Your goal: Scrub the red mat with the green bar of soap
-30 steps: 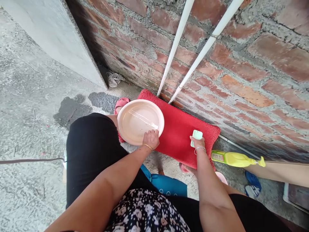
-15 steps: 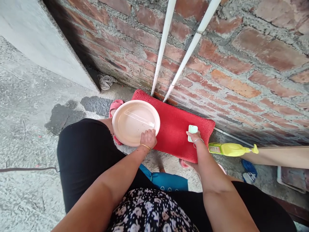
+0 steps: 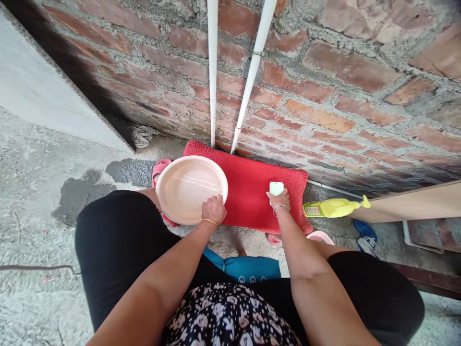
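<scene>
My left hand [image 3: 213, 210] is closed on the right-hand rim of a pale pink basin [image 3: 161, 192], which holds clear, shallow water and stands on the left part of a red mat [image 3: 248, 192]. On the mat's right part, my right hand [image 3: 279, 200] grips what looks like a pale green scrub brush [image 3: 276, 187] with a small hole near its far end. Its underside is hidden against the mat. Just beyond the mat's right edge is a yellow pump bottle [image 3: 336, 207] with a green label.
Two white pipes [image 3: 213, 72] run down the brick wall [image 3: 313, 91] behind the mat. A light slab [image 3: 65, 91] leans at the left, near a coiled rope [image 3: 141, 136]. A blue shoe [image 3: 365, 229] and a brown board [image 3: 418, 204] lie at the right.
The whole view has shifted, so the scene sits further left. My left hand stays on the basin's rim, and my right hand still holds the scrub brush on the mat.
</scene>
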Demonstrator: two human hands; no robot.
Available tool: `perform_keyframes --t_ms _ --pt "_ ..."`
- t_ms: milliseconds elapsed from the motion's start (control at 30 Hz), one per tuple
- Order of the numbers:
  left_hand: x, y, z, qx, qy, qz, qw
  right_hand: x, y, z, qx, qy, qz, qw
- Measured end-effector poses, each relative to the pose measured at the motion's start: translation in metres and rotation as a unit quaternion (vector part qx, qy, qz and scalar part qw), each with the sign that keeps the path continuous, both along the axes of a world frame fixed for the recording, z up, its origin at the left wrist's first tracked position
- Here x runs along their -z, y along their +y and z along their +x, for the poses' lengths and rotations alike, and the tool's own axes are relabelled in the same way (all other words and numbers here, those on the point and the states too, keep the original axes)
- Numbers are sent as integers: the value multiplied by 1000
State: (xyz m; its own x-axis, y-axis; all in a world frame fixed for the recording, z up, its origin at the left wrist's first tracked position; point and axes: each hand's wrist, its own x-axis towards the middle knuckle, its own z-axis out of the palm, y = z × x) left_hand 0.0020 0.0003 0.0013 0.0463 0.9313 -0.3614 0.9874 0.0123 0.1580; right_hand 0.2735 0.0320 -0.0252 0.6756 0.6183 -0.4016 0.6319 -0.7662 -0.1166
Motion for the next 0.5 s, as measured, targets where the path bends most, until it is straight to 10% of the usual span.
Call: perform_keyframes --t_ms 500 --pt "-4 4 0 7 8 -13 1000 -25 -23 -15 -45 18 1 999"
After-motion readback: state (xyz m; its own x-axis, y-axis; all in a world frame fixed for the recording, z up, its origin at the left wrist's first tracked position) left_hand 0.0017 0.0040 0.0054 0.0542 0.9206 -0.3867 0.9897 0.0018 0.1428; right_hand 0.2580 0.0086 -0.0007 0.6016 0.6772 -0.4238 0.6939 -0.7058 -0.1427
